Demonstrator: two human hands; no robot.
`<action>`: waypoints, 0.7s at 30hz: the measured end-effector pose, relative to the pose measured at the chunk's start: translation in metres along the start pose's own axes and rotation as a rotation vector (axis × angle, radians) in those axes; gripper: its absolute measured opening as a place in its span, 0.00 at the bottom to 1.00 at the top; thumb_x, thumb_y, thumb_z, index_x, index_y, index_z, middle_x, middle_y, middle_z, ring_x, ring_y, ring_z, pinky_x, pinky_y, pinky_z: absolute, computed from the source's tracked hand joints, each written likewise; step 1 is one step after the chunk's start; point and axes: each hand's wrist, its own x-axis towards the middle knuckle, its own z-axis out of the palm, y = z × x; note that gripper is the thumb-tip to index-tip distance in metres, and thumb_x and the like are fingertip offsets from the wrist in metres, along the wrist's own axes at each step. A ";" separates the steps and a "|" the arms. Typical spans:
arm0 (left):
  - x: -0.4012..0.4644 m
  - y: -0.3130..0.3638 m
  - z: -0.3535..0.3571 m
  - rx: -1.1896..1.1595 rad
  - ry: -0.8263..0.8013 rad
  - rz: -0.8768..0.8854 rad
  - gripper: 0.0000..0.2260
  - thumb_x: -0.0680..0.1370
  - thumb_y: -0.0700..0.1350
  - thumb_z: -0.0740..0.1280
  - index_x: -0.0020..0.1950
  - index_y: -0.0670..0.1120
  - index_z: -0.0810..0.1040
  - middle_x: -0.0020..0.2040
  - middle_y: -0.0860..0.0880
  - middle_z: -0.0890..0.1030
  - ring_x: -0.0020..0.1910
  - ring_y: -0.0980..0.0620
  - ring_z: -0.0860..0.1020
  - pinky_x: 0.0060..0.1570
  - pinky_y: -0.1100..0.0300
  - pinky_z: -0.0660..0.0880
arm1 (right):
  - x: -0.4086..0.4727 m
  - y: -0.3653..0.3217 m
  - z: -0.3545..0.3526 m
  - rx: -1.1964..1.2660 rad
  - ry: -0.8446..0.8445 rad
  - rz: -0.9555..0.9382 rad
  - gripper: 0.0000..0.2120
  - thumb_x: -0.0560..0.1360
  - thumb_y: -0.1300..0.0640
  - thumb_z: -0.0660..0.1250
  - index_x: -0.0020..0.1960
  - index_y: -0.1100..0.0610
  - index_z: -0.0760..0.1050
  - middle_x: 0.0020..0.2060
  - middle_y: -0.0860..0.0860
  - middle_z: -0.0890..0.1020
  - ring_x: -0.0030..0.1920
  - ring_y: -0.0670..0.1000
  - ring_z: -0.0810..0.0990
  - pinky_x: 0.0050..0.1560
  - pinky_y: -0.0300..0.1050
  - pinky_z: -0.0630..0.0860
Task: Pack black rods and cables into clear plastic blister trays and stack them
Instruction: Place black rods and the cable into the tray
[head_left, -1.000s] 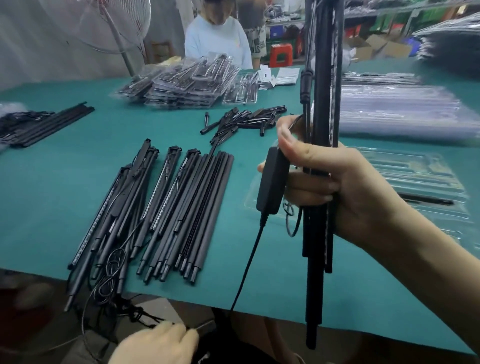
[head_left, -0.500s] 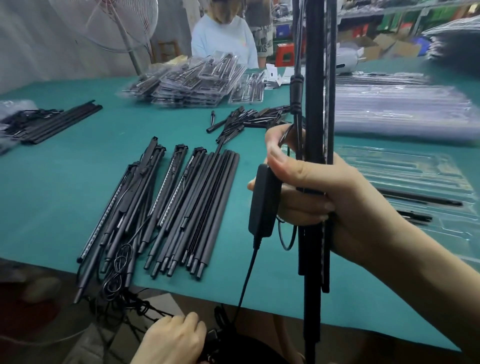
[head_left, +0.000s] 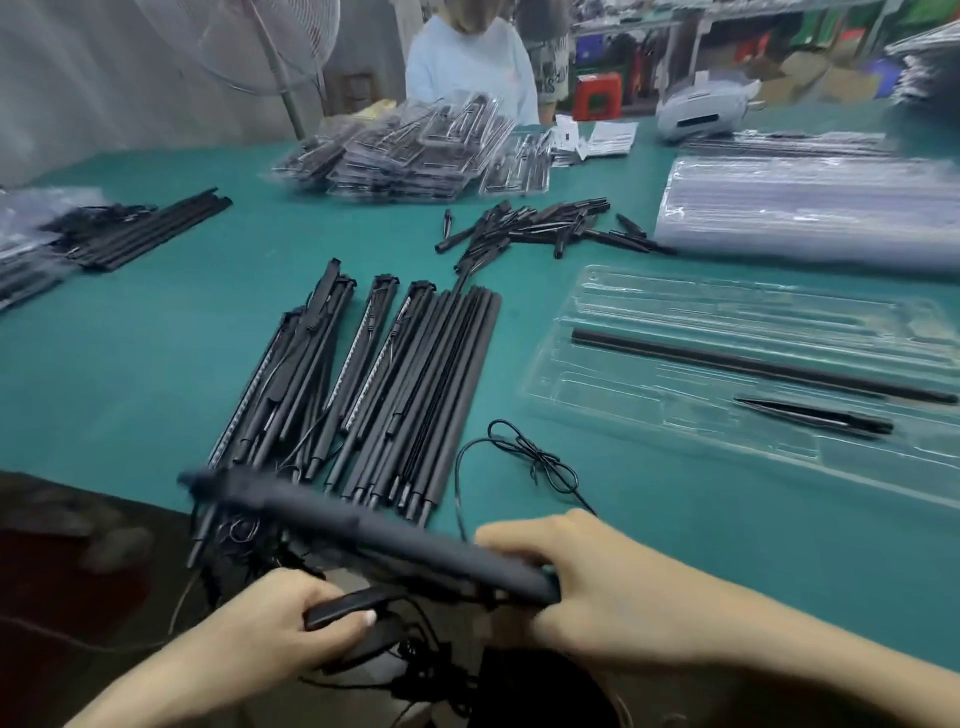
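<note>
My right hand (head_left: 582, 582) grips a bundle of black rods (head_left: 363, 530) that lies almost level over the table's near edge, blurred, pointing left. My left hand (head_left: 291, 618) pinches a small black cable box (head_left: 343, 605) below the bundle, with thin cable hanging under it. A tied loop of black cable (head_left: 540, 462) lies on the green table. A clear blister tray (head_left: 753, 374) at the right holds one long black rod (head_left: 753, 366) and a short black piece (head_left: 815, 418). A pile of black rods and light strips (head_left: 374, 384) lies in the middle.
Short black pieces (head_left: 535, 228) are heaped farther back. Packed trays (head_left: 415, 150) are stacked at the far middle, empty clear trays (head_left: 810, 208) at the far right. More rods (head_left: 140, 231) lie at the left. A person (head_left: 472, 67) sits across the table beside a fan (head_left: 260, 41).
The rod bundle has swung from upright down to nearly level at the table's edge. My left hand has come up and taken the cable box. The view has dipped and the tray is uncovered.
</note>
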 end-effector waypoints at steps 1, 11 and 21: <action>-0.003 -0.003 -0.002 0.062 -0.021 -0.018 0.17 0.75 0.58 0.65 0.31 0.51 0.70 0.29 0.54 0.68 0.30 0.58 0.66 0.33 0.61 0.59 | -0.001 -0.002 -0.008 0.092 0.011 0.030 0.07 0.71 0.60 0.69 0.41 0.52 0.71 0.32 0.49 0.75 0.31 0.42 0.68 0.31 0.36 0.65; 0.017 0.006 0.016 0.695 -0.197 -0.135 0.13 0.81 0.47 0.57 0.63 0.50 0.74 0.61 0.51 0.77 0.60 0.52 0.75 0.57 0.61 0.70 | -0.007 -0.027 -0.074 0.791 0.373 -0.042 0.06 0.71 0.59 0.69 0.42 0.55 0.71 0.20 0.44 0.68 0.17 0.41 0.60 0.20 0.29 0.59; 0.022 -0.044 0.022 -0.145 -0.318 -0.182 0.08 0.82 0.38 0.59 0.50 0.44 0.78 0.51 0.44 0.82 0.30 0.71 0.68 0.37 0.76 0.66 | -0.008 -0.002 0.014 -0.100 0.046 0.045 0.13 0.71 0.56 0.69 0.34 0.48 0.66 0.28 0.48 0.73 0.31 0.47 0.70 0.30 0.44 0.67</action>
